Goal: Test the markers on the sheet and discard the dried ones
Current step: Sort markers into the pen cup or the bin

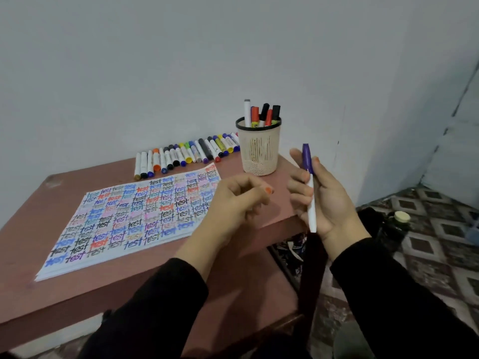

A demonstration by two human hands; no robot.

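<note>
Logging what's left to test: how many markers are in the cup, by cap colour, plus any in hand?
Grey-capped marker: 1
Red-capped markers: 2
Black-capped markers: 2
Purple-capped marker, right hand: 1
Total: 6, with 5 in the cup; possibly one more hidden behind.

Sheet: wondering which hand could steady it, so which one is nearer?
Left. The left hand hovers over the sheet's right edge; the right hand, holding a marker, is farther right, near the table's edge.
</note>
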